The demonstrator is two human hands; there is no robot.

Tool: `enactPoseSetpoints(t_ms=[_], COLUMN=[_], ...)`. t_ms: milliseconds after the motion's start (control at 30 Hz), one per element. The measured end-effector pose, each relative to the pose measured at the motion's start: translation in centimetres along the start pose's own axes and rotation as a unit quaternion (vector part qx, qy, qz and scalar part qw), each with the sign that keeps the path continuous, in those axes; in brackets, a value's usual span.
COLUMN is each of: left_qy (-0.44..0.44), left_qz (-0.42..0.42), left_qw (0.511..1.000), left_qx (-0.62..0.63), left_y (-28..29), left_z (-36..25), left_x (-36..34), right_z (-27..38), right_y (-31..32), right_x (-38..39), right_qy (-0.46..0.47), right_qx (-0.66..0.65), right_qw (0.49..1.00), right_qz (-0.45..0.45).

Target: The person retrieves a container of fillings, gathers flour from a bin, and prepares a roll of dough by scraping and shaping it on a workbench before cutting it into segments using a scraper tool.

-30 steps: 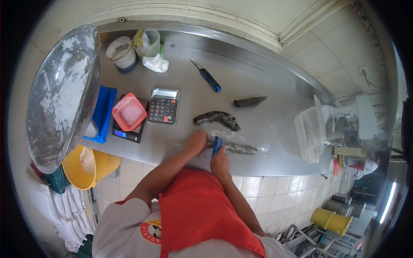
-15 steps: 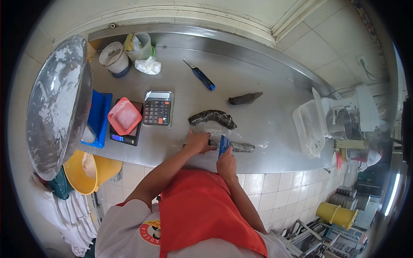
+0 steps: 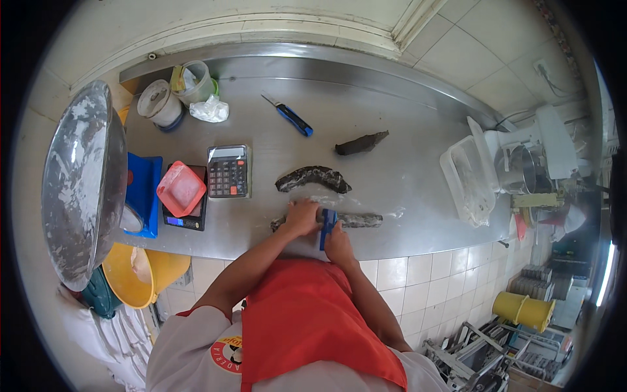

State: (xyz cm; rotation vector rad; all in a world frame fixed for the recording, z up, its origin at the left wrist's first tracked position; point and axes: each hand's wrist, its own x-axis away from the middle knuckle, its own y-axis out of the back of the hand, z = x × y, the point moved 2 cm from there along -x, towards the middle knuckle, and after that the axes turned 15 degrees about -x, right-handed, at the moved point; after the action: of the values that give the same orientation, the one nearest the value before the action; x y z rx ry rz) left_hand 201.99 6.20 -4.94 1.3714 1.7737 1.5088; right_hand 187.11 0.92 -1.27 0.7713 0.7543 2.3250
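A long dark roll (image 3: 362, 221), dusted with white powder and looking like dough, lies along the near part of the steel table. My left hand (image 3: 302, 218) is closed over its left half, pressing it to the table. In my right hand (image 3: 338, 243) is a flat blue tool (image 3: 328, 228), perhaps a scraper, held upright across the roll just beside my left fingers. Whether its edge enters the roll cannot be made out. Beyond them rest a curved dark powdered piece (image 3: 313, 177) and a smaller dark pointed piece (image 3: 361, 143).
A blue-handled utility knife (image 3: 290, 116) lies farther back with its blade out. To the left are a calculator (image 3: 228, 171), a red dish (image 3: 181, 189) on a small scale, tubs (image 3: 160, 104) and a large metal pan (image 3: 83, 183). A clear plastic tray (image 3: 465, 183) stands right.
The blue tool has moved left, closer to my left hand, and has turned more upright. My left hand still rests on the roll. The whole view has shifted slightly.
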Motion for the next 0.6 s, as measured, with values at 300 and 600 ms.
enactPoseSetpoints(t_ms=[300, 600], left_qy=[0.054, 0.046], left_qz=[0.094, 0.03], left_qw=[0.994, 0.998], left_qx=[0.005, -0.003], left_y=[2.8, 1.5], left_z=[-4.5, -4.5], left_x=[-0.5, -1.2], right_z=[0.8, -0.4], right_y=[5.6, 4.3], right_x=[1.2, 1.0], right_qy=[-0.05, -0.029], right_qx=[0.001, 0.021], right_qw=[0.998, 0.999], right_qz=[-0.045, -0.023])
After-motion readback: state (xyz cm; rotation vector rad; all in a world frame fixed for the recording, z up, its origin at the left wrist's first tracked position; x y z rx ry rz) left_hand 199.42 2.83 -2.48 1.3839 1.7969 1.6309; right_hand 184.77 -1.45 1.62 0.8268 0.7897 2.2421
